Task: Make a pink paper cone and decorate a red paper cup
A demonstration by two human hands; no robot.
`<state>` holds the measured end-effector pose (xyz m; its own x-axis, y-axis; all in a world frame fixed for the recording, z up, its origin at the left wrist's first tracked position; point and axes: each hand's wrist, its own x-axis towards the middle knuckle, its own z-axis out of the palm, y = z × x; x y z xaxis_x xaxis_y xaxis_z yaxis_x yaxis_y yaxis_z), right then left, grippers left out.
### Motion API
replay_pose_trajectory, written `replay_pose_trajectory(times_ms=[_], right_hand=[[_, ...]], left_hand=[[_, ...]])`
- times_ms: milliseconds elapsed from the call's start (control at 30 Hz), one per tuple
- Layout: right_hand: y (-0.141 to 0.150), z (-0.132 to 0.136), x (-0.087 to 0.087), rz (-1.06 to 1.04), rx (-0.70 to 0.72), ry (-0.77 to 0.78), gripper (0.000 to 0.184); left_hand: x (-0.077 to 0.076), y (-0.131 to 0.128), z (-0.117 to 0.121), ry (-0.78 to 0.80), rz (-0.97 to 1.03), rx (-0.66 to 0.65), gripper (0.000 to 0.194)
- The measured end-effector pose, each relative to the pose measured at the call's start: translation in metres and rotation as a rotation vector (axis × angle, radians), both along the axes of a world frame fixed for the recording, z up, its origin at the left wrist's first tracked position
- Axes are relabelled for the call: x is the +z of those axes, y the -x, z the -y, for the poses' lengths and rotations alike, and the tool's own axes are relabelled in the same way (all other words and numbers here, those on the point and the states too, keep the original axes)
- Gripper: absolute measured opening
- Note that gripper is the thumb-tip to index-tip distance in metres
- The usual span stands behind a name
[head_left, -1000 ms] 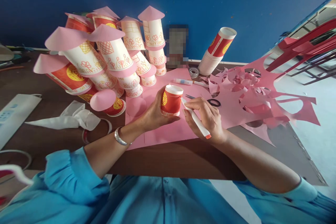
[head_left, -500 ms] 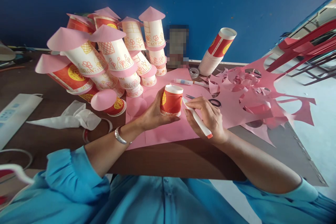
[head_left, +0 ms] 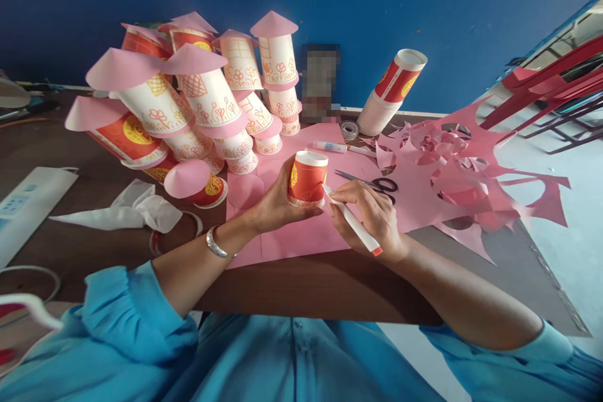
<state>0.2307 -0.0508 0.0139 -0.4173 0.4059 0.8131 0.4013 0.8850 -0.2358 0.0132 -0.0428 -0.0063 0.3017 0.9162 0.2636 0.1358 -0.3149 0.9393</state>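
My left hand [head_left: 279,202] is closed around a red paper cup [head_left: 308,177] with yellow print and a white rim, held upright over the pink paper [head_left: 282,242]. In my right hand [head_left: 370,217] is a white marker [head_left: 351,221] with an orange-red end, its tip at the right side of the cup. Black-handled scissors [head_left: 384,185] lie on the pink paper behind my right hand. Left of the cup stand several stacked paper-cup towers [head_left: 207,97] with pink cone roofs and drawn flowers. A small red cup with a pink disc [head_left: 187,179] leans near my left forearm.
A glue stick [head_left: 330,147] and a tape roll [head_left: 349,130] lie behind the cup. A tall stack of cups [head_left: 386,97] stands by the blue wall. Cut pink paper scraps [head_left: 461,182] cover the right side. A white plastic bag [head_left: 136,208] and power strip [head_left: 32,210] lie left.
My right hand has shifted slightly down and left, bringing the marker's tip against the cup's lower right side. More of the scissors shows. The left hand keeps its hold.
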Motion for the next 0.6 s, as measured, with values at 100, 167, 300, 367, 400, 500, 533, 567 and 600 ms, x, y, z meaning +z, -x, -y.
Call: replay_pose_trajectory(times_ms=[100, 167, 300, 367, 400, 500, 533, 567, 600], right_hand=[[0.0, 0.001, -0.001, -0.004, 0.015, 0.03, 0.016], [0.0, 0.001, -0.001, -0.007, 0.022, 0.035, 0.017], [-0.001, 0.002, 0.003, -0.012, 0.029, 0.001, 0.019], [0.0, 0.004, 0.004, -0.004, 0.038, -0.03, 0.019], [0.001, 0.004, 0.003, 0.003, 0.045, -0.046, 0.019], [0.005, 0.007, 0.001, 0.031, 0.053, -0.086, 0.018], [0.007, 0.007, 0.0, 0.039, 0.051, -0.095, 0.017], [0.008, 0.008, -0.001, 0.047, 0.046, -0.102, 0.017], [0.009, 0.008, -0.001, 0.054, 0.039, -0.107, 0.017]], left_hand=[[0.0, -0.001, -0.001, 0.003, 0.025, -0.005, 0.072], [-0.002, -0.001, -0.001, -0.002, 0.038, -0.009, 0.075], [-0.008, 0.0, -0.002, -0.023, 0.005, 0.015, 0.082], [-0.011, 0.001, -0.001, -0.033, -0.037, 0.041, 0.086], [-0.012, 0.001, -0.001, -0.044, -0.058, 0.05, 0.089], [-0.016, 0.002, 0.0, -0.111, -0.127, 0.056, 0.098], [-0.017, 0.003, 0.0, -0.139, -0.147, 0.054, 0.097], [-0.018, 0.003, 0.0, -0.165, -0.16, 0.046, 0.095], [-0.019, 0.003, 0.0, -0.187, -0.162, 0.034, 0.093]])
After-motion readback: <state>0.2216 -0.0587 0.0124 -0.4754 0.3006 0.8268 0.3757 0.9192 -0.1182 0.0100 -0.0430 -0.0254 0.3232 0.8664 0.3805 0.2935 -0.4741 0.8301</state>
